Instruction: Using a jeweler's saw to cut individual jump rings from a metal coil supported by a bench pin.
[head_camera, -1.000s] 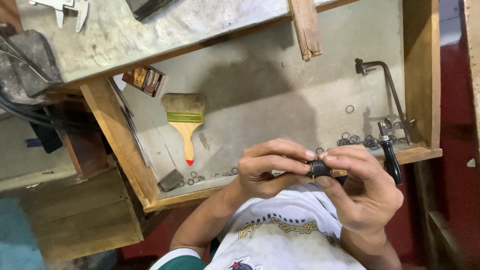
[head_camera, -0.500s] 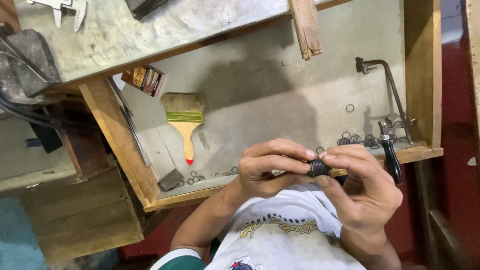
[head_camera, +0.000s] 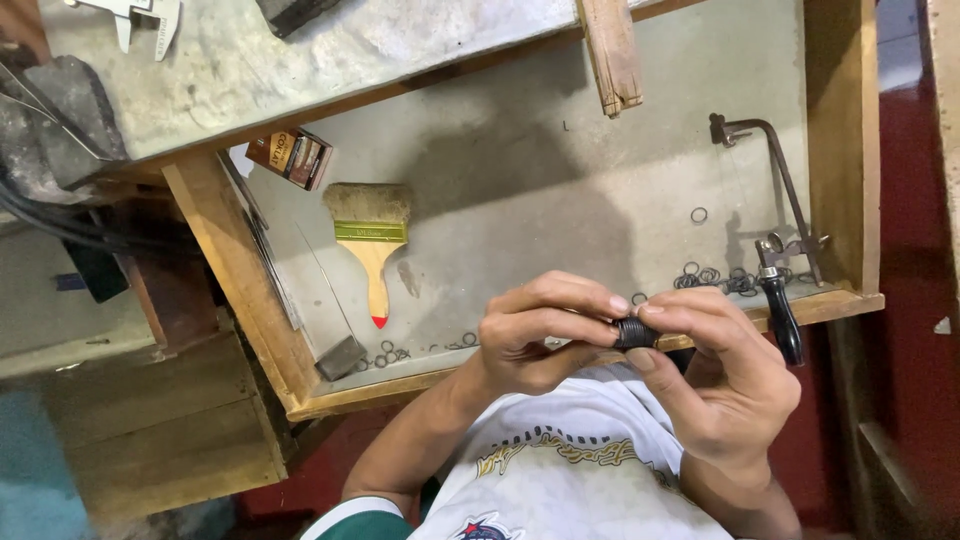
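My left hand (head_camera: 540, 335) and my right hand (head_camera: 725, 385) meet over the front edge of an open wooden drawer (head_camera: 250, 320). Between the fingertips of both hands sits a small dark ribbed coil (head_camera: 636, 332), pinched from each side. The coil's far end is hidden by my fingers. Several small metal rings (head_camera: 715, 277) lie on the drawer's grey floor just beyond my right hand, and more rings (head_camera: 385, 353) lie to the left of my left hand.
A flat paintbrush (head_camera: 370, 240) with a wooden handle lies in the drawer. A jeweller's saw (head_camera: 775, 245) with a black handle rests at the right. A small brown box (head_camera: 291, 157) sits under the bench top. A wooden peg (head_camera: 611, 52) juts from the bench.
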